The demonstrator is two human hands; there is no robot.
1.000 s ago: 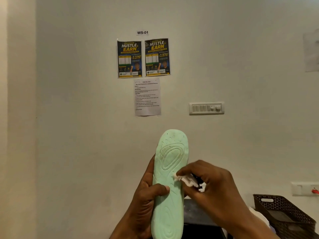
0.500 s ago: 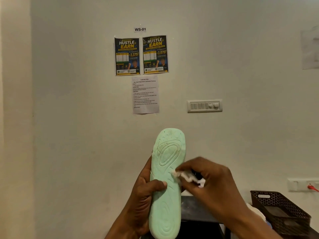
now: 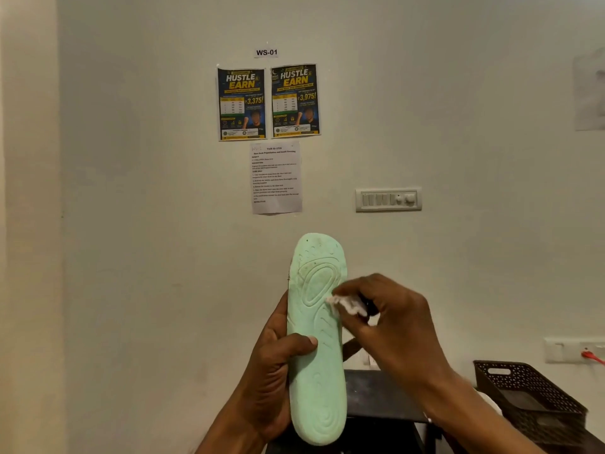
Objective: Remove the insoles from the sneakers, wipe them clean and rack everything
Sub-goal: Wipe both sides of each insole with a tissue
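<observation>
Head view: a pale green foam insole point(image 3: 317, 339) is held upright in front of a plain cream wall point(image 3: 131, 224). Its moulded underside, with oval ridges, faces the camera and its rounded toe end points up. The left hand point(image 3: 273, 368) holds it from the left side at about mid-length. The thumb lies across the face of the insole and the fingers are wrapped behind it, so this grip is closed around the insole. A few dark specks show near the toe end.

The right hand point(image 3: 397, 326) comes in from the lower right, its fingertips pinching a crumpled white wipe point(image 3: 343, 304). This grip is closed on the wipe, which presses against the insole's right edge, just below the large oval ridge. Something dark shows between the fingers behind the wipe, and I cannot tell what it is.

Below the hands is a dark flat surface point(image 3: 379, 394). Whether it is a table or the top of a rack I cannot tell. A dark brown perforated basket point(image 3: 530, 398) sits at the lower right.

On the wall above, a small label point(image 3: 266, 52) reads WS-01. Under it hang two "Hustle & Earn" posters point(image 3: 241, 103) side by side, and a printed instruction sheet point(image 3: 276, 177) hangs just below them. A white switch panel point(image 3: 388, 199) is to the right of the sheet. Low on the far right is a wall socket point(image 3: 569, 350) with a red plug point(image 3: 591, 356) in it.
</observation>
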